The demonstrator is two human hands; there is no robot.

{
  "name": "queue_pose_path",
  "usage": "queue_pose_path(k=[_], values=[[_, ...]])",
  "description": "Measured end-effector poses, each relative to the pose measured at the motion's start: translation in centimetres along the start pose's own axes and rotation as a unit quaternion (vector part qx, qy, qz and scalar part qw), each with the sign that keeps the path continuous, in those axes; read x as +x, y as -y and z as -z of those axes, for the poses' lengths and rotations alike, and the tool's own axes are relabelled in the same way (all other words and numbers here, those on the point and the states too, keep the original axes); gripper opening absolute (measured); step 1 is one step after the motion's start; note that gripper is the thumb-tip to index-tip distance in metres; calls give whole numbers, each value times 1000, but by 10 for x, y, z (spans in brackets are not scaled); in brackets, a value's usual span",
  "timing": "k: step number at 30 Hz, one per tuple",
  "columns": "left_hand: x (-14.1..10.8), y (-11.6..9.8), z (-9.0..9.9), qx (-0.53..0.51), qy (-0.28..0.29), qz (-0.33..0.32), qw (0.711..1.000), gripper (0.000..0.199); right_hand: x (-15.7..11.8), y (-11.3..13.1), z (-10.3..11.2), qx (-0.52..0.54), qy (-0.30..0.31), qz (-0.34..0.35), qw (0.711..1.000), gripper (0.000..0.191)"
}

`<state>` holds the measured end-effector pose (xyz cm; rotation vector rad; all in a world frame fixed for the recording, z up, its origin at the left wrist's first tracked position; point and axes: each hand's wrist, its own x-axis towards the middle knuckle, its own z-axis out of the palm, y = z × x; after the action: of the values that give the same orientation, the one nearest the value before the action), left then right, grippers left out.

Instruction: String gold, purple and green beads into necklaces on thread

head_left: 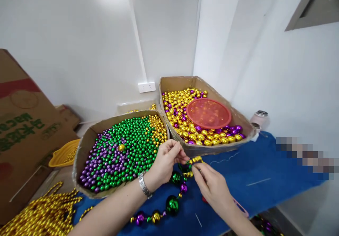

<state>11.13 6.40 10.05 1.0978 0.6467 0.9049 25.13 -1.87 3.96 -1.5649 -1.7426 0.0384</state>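
While my left hand [162, 163], with a silver link watch [145, 184] at the wrist, pinches its thumb and fingers closed on something too fine to make out, my right hand [215, 186] grips one end of a strand of round, shiny green, purple and gold beads [172, 205]. The strand hangs between my hands and curves down onto the blue-covered worktop [238, 169], toward its near edge. Behind it, toward the back, are a cardboard box of small green, purple and gold beads [79, 149] and, to its right, a cardboard box of larger gold and purple balls [174, 84].

As I judge it, a loosened right grip could let the strand's weight pull its end away. Tugging sideways might snag beads on the nearer box's rim, and loose white threads [258, 182] could tangle in.
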Motion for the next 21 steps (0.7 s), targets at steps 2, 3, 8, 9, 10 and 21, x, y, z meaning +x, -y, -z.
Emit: queue_pose_path(k=[2,3,8,9,10,21], values=[[-2,3,3,26,14,-7,1000,31,-8,-5,-16,145,47,-100,983,25],[-3,5,5,45,19,-9,999,31,-12,-8,-24,181,54,-127,974,30],[-4,18,18,186,52,4,981,31,-17,-26,-53,17,-94,30,995,47],[-3,20,21,221,66,10,973,31,-17,-30,-57,-21,-123,73,990,46],[-3,22,24,255,81,17,963,31,-17,-34,-59,-44,-140,105,984,44],[-4,33,38,239,158,66,956,34,-15,-32,-70,-93,-155,161,970,38]])
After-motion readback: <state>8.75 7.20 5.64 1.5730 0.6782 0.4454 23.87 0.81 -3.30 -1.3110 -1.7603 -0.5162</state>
